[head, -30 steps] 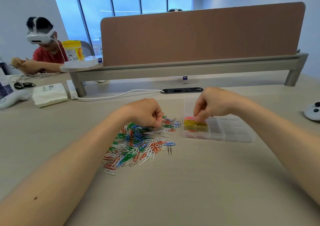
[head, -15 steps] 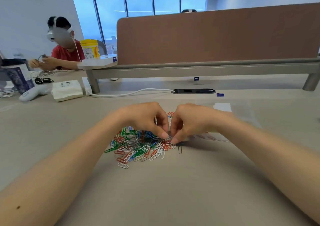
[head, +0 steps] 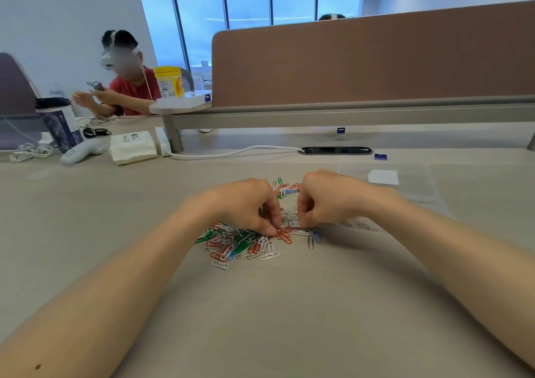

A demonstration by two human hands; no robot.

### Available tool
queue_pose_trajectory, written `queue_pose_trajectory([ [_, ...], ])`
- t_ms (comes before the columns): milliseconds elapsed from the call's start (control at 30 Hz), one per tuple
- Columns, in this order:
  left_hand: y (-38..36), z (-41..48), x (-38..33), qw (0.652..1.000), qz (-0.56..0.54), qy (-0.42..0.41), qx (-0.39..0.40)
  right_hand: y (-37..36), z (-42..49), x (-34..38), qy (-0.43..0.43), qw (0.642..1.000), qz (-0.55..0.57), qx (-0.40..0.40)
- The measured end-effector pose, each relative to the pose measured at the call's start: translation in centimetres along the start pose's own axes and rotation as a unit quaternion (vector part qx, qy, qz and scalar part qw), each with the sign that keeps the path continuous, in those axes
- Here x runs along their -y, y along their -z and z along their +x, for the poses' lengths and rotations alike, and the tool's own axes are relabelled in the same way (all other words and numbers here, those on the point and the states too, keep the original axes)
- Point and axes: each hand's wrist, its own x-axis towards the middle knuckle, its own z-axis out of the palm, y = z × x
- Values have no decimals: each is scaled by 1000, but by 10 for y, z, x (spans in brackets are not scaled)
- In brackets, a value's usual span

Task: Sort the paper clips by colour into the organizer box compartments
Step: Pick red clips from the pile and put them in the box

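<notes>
Bare beige table [head: 275, 319] nearer than both hands: smooth, open. Left hand [head: 246, 204] and right hand [head: 324, 198]: fingers curled, tips down in the mixed-colour wire paper clips [head: 240, 241]; whether either grips a clip, cannot tell. Clear organizer box [head: 363, 224] just behind the right wrist, mostly hidden. Beyond: white cable [head: 231, 153], brown partition [head: 376, 59].

Bright daylight, soft shadows, wide-angle distortion
</notes>
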Motion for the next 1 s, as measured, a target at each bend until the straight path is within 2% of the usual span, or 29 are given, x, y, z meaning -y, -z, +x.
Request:
queue_pose_trajectory([
  [100, -4, 0, -2, 999, 11, -9, -37, 2, -2, 1, -9, 1000, -23, 4],
  [600, -17, 6, -6, 1000, -6, -15, -15, 4, -1, 1, 6, 999, 8, 32],
  [867, -17, 7, -9, 999, 24, -28, 3, 18, 7, -27, -41, 998, 14, -43],
  [1000, -17, 7, -10, 999, 26, -26, 9, 21, 17, -40, -67, 997, 6, -36],
])
